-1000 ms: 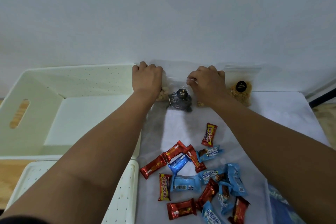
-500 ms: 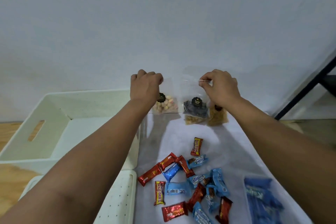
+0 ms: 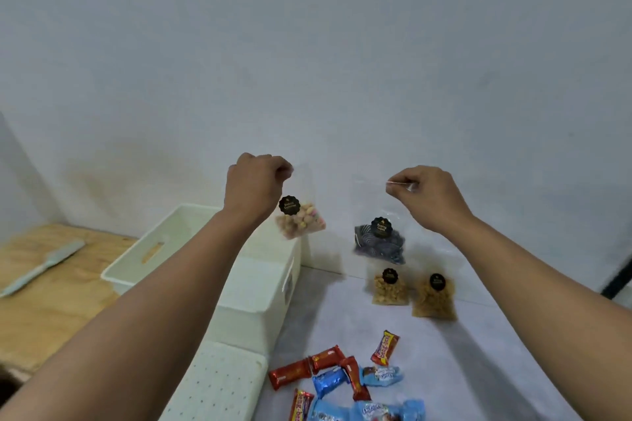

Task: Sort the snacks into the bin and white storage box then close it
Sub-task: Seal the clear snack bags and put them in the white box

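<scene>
Both hands are raised above the far side of the counter (image 3: 461, 369), and each one pinches the top edge of a clear snack bag, so the bags hang freely and the contents fall to the bottom. Left hand (image 3: 254, 186) holds, with fingers curled, the bag of pale round nuts (image 3: 301, 222), which hangs just over the right wall of the white storage box (image 3: 260, 287). I think it is held there because it will be dropped into this box. Right hand (image 3: 429, 195) pinches between thumb and fingertips the bag of dark striped snacks (image 3: 379, 243), which hangs in the air to the right of the box, above the counter.

Two more bags with brownish snacks, one paler (image 3: 390, 287) and one darker (image 3: 434, 297), lean against the wall at the far edge of the counter, below the right hand. They look not yet sorted. Wrapped candies (image 3: 342, 376), red and blue, lie in a loose heap on the near part of the counter. The perforated white lid (image 3: 219, 383) lies flat just near of the box, so the box is open to receive things, and closing must come last. On the wooden surface to the left lies a pale flat tool (image 3: 44, 267). A separate bin I cannot identify.
</scene>
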